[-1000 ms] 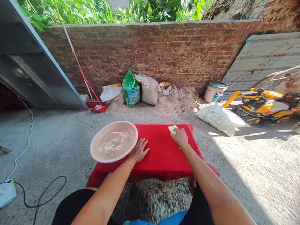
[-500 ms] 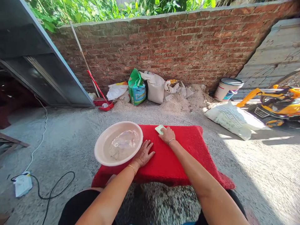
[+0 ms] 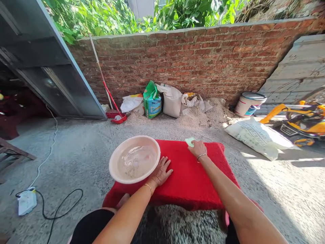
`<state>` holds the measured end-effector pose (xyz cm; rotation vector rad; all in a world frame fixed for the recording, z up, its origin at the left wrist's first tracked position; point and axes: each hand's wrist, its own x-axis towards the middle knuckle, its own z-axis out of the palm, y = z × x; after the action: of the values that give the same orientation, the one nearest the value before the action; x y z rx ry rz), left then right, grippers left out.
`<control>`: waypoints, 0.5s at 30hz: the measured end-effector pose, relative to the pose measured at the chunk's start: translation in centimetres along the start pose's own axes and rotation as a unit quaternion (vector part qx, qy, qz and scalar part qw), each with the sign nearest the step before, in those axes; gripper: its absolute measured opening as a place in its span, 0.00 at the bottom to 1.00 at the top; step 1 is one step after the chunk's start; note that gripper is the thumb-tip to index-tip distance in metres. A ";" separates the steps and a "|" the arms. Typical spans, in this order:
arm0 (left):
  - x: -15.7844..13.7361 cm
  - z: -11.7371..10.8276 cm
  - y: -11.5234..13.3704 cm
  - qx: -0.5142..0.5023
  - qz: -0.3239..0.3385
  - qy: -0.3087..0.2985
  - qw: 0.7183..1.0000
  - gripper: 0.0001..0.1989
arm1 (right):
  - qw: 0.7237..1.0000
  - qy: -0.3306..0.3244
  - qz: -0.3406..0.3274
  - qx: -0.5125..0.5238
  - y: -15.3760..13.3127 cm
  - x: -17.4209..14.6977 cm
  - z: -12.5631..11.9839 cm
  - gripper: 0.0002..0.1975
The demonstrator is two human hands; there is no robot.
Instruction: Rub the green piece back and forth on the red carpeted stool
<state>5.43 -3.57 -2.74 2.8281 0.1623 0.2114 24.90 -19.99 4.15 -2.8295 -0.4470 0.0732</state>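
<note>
A red, fuzzy cloth (image 3: 184,184) covers a low table in front of me and hangs over its near edge. My right hand (image 3: 198,149) grips a small pale green block (image 3: 189,142), blurred and partly hidden by the fingers, against the cloth near its far edge. I cannot make out the block's exact kind. Flat on the cloth, fingers spread, lies my left hand (image 3: 161,171). Just left of it stands a pale pink basin (image 3: 113,166) holding clear water, on the table's left end. The left hand is close to the basin's rim.
Along the brick wall (image 3: 177,57) stand a green bag (image 3: 152,105), a white sack (image 3: 172,103) and a lidded bucket (image 3: 250,104). A red dustpan (image 3: 119,118) sits farther left. A power strip (image 3: 26,202) with cables lies at left. A yellow toy excavator (image 3: 299,118) stands at right.
My right hand has slid the pale green block rightward over the cloth. My left hand stays spread beside the basin. The whole view has shifted slightly.
</note>
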 end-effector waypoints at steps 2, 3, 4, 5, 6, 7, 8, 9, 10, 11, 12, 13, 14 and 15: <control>0.0 0.1 -0.1 -0.002 -0.002 0.002 1.000 0.25 | 0.998 -0.011 -0.065 0.009 -4.8 0.2 1.5 0.22; 0.1 0.2 -0.1 -0.001 -0.002 0.001 1.000 0.25 | 0.995 -0.016 -0.095 0.011 -6.9 0.3 2.3 0.21; 0.1 0.3 -0.1 0.001 -0.001 0.000 1.000 0.25 | 0.993 -0.022 -0.118 0.013 -8.6 0.4 3.0 0.21; 0.1 0.3 -0.1 0.004 0.001 -0.003 1.000 0.25 | 0.990 -0.029 -0.136 0.015 -10.0 0.5 3.6 0.21; 0.2 0.3 -0.1 0.007 0.003 -0.006 1.000 0.25 | 0.988 -0.036 -0.146 0.017 -11.0 0.7 4.2 0.20; 0.2 0.3 0.0 0.009 0.005 -0.007 1.000 0.25 | 0.988 -0.044 -0.150 0.017 -11.6 0.9 4.6 0.20; 0.3 0.2 0.0 0.011 0.005 -0.008 1.000 0.25 | 0.987 -0.051 -0.149 0.017 -11.7 1.2 4.9 0.20; 0.3 0.2 0.1 0.011 0.004 -0.008 1.000 0.26 | 0.988 -0.058 -0.146 0.015 -11.3 1.6 5.1 0.20; 0.4 0.1 0.1 0.012 0.002 -0.008 1.000 0.26 | 0.988 -0.063 -0.138 0.012 -10.6 2.0 5.1 0.21; 0.4 0.0 0.2 0.012 0.000 -0.008 1.000 0.26 | 0.990 -0.066 -0.127 0.007 -9.5 2.4 4.9 0.21; 0.5 -0.1 0.2 0.012 0.000 -0.008 1.000 0.26 | 0.992 -0.066 -0.111 0.001 -8.0 2.7 4.5 0.21; 0.5 -0.1 0.2 0.012 0.000 -0.008 1.000 0.26 | 0.994 -0.065 -0.090 -0.007 -6.2 3.0 3.9 0.22; 0.4 -0.1 0.2 0.012 0.002 -0.007 1.000 0.26 | 0.996 -0.061 -0.065 -0.015 -4.1 3.2 3.2 0.22; 0.4 -0.1 0.1 0.013 0.005 -0.003 1.000 0.25 | 0.997 -0.056 -0.036 -0.024 -2.0 3.3 2.3 0.22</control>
<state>5.83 -3.61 -2.54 2.8554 0.1506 0.2031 27.24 -16.57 2.43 -2.8629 -0.5830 0.2099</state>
